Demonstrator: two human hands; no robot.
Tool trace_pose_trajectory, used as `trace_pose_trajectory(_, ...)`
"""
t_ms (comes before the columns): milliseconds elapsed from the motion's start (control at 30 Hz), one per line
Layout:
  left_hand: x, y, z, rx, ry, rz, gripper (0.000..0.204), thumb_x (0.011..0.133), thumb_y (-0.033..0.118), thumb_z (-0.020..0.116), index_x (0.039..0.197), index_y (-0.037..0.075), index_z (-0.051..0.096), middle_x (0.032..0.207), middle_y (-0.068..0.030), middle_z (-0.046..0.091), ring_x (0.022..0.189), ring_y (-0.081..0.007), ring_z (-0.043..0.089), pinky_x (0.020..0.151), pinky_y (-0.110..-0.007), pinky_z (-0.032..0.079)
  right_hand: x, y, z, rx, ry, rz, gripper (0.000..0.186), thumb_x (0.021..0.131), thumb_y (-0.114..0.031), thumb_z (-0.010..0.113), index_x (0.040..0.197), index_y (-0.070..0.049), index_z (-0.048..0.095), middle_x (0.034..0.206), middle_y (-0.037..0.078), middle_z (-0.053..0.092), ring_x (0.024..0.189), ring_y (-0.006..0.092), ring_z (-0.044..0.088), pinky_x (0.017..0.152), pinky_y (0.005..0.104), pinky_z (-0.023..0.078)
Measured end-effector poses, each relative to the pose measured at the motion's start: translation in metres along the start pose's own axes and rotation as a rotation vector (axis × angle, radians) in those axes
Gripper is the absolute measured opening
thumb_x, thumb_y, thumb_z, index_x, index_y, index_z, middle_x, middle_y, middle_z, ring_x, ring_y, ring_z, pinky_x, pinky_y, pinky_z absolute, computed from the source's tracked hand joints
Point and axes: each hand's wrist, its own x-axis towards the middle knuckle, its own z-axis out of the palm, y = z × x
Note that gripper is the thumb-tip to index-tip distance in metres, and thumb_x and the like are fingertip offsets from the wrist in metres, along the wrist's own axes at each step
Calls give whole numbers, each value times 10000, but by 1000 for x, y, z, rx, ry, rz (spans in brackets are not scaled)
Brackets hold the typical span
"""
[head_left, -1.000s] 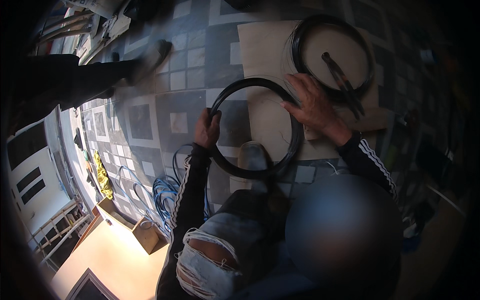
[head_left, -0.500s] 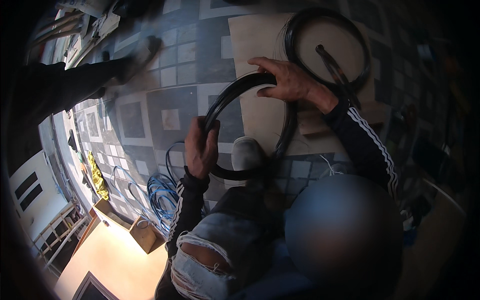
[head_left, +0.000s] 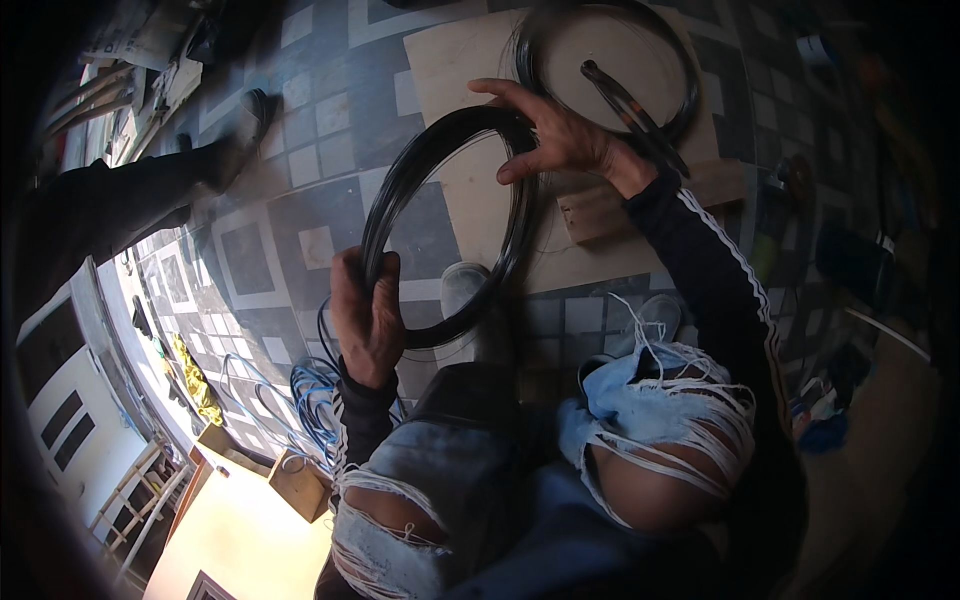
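A coil of thin black wire (head_left: 385,200) is tilted up in front of me, held between both hands. My left hand (head_left: 366,318) wraps round its lower left side, thumb on top. At its upper right, my right hand (head_left: 565,140) has the coil between a spread thumb and index finger; its other fingers are partly hidden. A second black wire coil (head_left: 690,95) lies flat beyond my right hand on a tan board (head_left: 440,75). A long dark tool with two handles (head_left: 630,110), like pincers, rests across that coil.
A wooden block (head_left: 650,205) lies on the board's near side. Blue hose or cable (head_left: 315,400) is heaped at the left, beside a wooden box (head_left: 300,485). Another person's leg and shoe (head_left: 240,140) reach in from the left over the patterned tile floor (head_left: 330,110).
The held coil has been tilted more and looks narrower, with both hands still on it. My view has shifted, and a blurred round shape that covered my right knee is gone.
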Motion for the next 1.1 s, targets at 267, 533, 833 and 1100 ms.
trace_pose_trajectory(267, -10, 10, -13, -33, 0, 52, 179, 1048, 166, 634, 1118, 19, 559, 852, -40, 547, 770, -123, 492, 705, -288, 424, -36, 37, 14, 140, 155, 3, 1310, 678, -395, 977, 1655, -162, 137, 1553, 215, 403, 1485, 353, 377, 1248, 508, 280)
trace_pose_trajectory(533, 5, 33, -35, 234, 190, 426, 274, 1055, 286, 602, 1131, 24, 584, 861, 13, 502, 674, -47, 416, 609, -216, 319, -65, 40, 29, 368, 472, 67, 1072, 837, -271, 861, 1638, -111, 167, 1533, 198, 409, 1459, 342, 385, 1229, 492, 288)
trace_pose_trajectory(833, 23, 61, -60, 38, 385, 256, 258, 1036, 265, 630, 1119, 22, 606, 772, 13, 525, 609, -30, 442, 557, -206, 317, -86, 38, 112, 822, 332, 383, 1006, 902, -365, 815, 1642, -108, 184, 1463, 164, 469, 1392, 268, 450, 1181, 423, 351)
trace_pose_trajectory(1100, 25, 89, -41, -140, 556, 271, 196, 1019, 178, 647, 1105, 15, 579, 640, 19, 504, 501, -31, 426, 479, -195, 302, -48, 22, 178, 1556, 45, 521, 645, 782, -427, 916, 1271, -196, 563, 1336, 84, 553, 1319, 278, 498, 1136, 485, 385)
